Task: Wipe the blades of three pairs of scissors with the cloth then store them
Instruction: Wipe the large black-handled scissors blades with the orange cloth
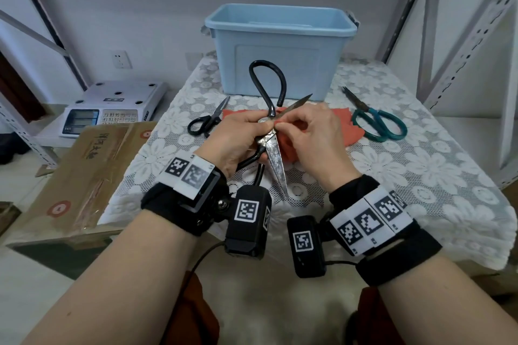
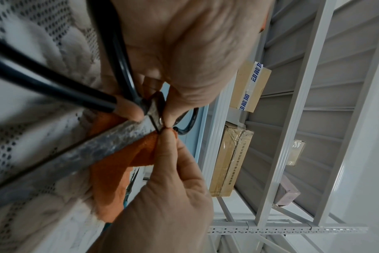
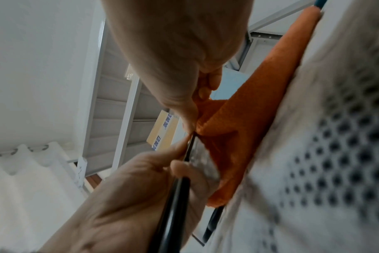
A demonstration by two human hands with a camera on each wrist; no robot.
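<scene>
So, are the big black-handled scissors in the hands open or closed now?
Open. The big scissors have their two blades spread wide: one points down toward the person, the other up toward the blue bin, crossing at the pivot.

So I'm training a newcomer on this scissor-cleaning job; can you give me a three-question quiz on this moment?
1. True or false: the blue bin already holds a pair of scissors.
2. Which hand pinches the orange cloth? A left hand B right hand
3. Fill in: the green-handled scissors lie to the ___ of the cloth.

Key: 1 cannot be confirmed, so false as stated: no scissors show inside. 2 B; the left grips the large black-handled scissors. 3 right.
</scene>
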